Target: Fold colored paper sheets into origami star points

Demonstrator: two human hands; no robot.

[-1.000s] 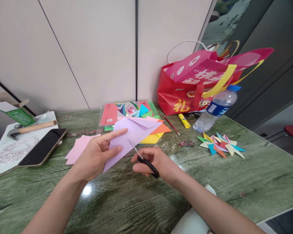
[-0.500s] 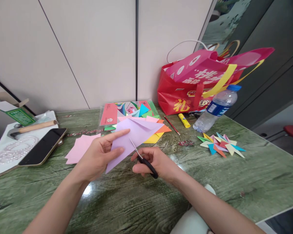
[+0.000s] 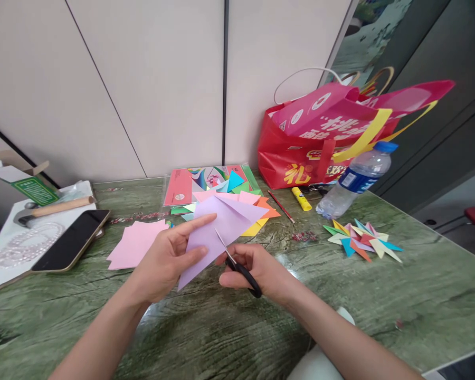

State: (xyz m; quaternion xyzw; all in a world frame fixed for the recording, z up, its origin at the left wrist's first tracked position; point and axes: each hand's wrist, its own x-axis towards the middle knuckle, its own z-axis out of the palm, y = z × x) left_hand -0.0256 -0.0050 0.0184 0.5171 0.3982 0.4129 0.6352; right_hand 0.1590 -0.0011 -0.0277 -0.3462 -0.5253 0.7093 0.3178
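My left hand (image 3: 174, 258) pinches a sheet of lilac paper (image 3: 209, 237) between thumb and fingers, tilted above the table. A fold runs along the paper's upper right part. Black-handled scissors (image 3: 242, 274) are gripped in my right hand (image 3: 253, 269), and one blade lies over the near face of the paper; the other blade is hidden behind it. Pink paper sheets (image 3: 134, 244) lie to the left of my left hand. Behind the lilac paper are several coloured paper pieces (image 3: 257, 227), partly covered by it.
A red bag (image 3: 285, 153), a plastic bottle (image 3: 350, 182), a yellow glue stick (image 3: 301, 199) and a red pencil (image 3: 281, 206) are at the back right. A folded paper star (image 3: 366, 240) lies right. A phone (image 3: 71, 240) and a hammer (image 3: 59, 207) are left.
The view has shifted slightly, so everything appears a little differently placed. Both hands keep hold of the lilac paper and the scissors, with hardly any change between them.
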